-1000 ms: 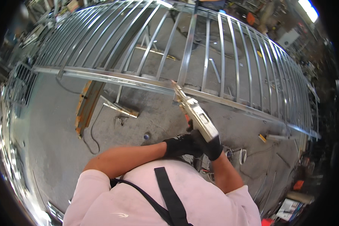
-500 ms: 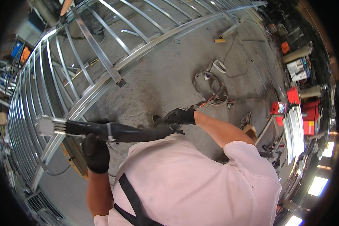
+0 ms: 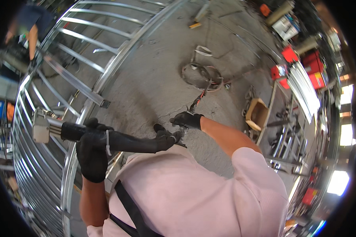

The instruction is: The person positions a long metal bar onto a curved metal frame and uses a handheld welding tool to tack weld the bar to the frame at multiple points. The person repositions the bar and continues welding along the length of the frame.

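My left hand [image 3: 93,154], in a black glove, is closed around a long tool with a black-sleeved shaft [image 3: 132,142]. A blocky pale metal head [image 3: 40,126] forms the tool's left end, and a light cable tie circles the shaft. Its other end reaches across my front, above my shoe. My right hand [image 3: 187,120], also gloved, is out ahead of my body with its fingers curled in; whatever lies inside them is hidden. Right behind this hand runs a dark and red cable [image 3: 197,100], toward a coil [image 3: 201,77] on the concrete floor.
A large silver barred metal frame [image 3: 118,59] spans the left side, with a loose metal bar [image 3: 73,80] across it. Another person's arm [image 3: 33,41] reaches to its far edge. On the right are an open wooden box [image 3: 257,114], red boxes [image 3: 314,69] and pale strips [image 3: 303,91].
The view has turned, so the frame, coil and boxes sit elsewhere in the picture. More of the other person shows at upper left. My left hand keeps its hold on the tool.
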Demonstrator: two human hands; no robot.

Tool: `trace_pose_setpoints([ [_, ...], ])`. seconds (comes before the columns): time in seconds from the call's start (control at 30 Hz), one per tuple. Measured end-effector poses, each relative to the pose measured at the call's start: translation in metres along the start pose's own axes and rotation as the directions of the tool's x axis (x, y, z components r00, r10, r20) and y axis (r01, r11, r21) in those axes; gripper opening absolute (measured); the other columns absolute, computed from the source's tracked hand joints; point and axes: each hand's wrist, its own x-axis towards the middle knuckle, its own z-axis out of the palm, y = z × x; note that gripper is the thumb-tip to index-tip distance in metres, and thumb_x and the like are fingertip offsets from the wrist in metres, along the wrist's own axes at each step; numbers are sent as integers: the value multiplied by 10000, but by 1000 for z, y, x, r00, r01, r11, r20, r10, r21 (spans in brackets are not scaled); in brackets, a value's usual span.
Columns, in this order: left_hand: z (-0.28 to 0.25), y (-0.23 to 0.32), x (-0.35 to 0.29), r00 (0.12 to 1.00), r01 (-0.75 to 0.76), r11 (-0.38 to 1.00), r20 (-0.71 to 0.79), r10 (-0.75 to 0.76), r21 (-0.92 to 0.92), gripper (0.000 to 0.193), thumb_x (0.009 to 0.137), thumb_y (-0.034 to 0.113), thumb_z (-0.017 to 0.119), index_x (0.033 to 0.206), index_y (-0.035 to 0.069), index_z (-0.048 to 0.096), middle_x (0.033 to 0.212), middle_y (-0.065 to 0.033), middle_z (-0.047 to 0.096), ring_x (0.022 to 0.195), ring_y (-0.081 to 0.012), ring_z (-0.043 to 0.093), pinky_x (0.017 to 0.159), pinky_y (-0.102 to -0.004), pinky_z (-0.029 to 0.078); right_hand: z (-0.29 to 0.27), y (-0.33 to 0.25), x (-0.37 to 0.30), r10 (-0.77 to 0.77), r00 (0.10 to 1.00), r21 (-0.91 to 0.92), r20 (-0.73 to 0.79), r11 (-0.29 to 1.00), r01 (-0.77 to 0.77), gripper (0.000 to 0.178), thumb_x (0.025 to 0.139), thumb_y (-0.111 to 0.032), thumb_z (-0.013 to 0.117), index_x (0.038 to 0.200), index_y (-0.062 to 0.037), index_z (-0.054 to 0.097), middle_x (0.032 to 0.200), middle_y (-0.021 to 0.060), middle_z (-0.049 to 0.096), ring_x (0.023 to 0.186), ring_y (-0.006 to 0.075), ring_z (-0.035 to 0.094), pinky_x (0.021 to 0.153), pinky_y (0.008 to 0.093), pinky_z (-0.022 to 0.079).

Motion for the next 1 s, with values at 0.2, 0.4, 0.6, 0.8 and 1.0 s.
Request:
trace_pose_setpoints([
  [0.2, 12, -26, -11, 950, 205, 975, 223, -221, 91, 493, 1076, 335, 585, 1410, -27, 559, 1200, -136, 685, 1091, -263, 669, 1007, -423, 535, 136, 59, -166, 79, 902, 222, -425, 975, 19, 412, 1107, -389, 541, 1046, -55, 776, 961, 104, 760, 876, 232, 693, 819, 327, 536],
  [0.4, 76, -75, -63, 704, 494, 856, 508, -496, 151, 442, 1054, 400, 623, 1272, 17, 644, 1052, -73, 709, 953, -213, 686, 913, -387, 556, 381, 19, -323, 421, 771, 780, -478, 607, 152, 248, 1076, -188, 588, 1190, -36, 748, 1283, 83, 713, 1328, 182, 594, 1132, 353, 438],
  [0.6, 156, -142, -150, 498, 535, 777, 619, -607, 331, 409, 1023, 465, 666, 1179, 87, 681, 1011, -48, 715, 923, -184, 685, 867, -367, 553, 470, -22, -443, 536, 844, 995, 17, 73, -67, 305, 1081, -388, 547, 1051, -130, 706, 801, 13, 716, 650, 145, 682, 609, 342, 585],
  [0.8, 182, -171, -179, 368, 629, 705, 674, -641, 327, 389, 1018, 442, 694, 1188, 92, 684, 1050, -27, 720, 956, -167, 690, 893, -353, 562, 496, -20, -477, 532, 837, 979, -125, 201, 19, 358, 1062, -440, 525, 920, -155, 690, 695, 4, 659, 524, 147, 615, 489, 330, 521],
  [1.0, 231, -204, -208, 441, 656, 698, 606, -662, 286, 306, 1057, 372, 650, 1171, 90, 683, 1076, -33, 721, 994, -171, 685, 920, -365, 562, 471, 40, -526, 518, 826, 965, -222, 238, 110, 370, 1035, -461, 565, 869, -168, 719, 691, 1, 670, 506, 128, 601, 454, 312, 460],
])
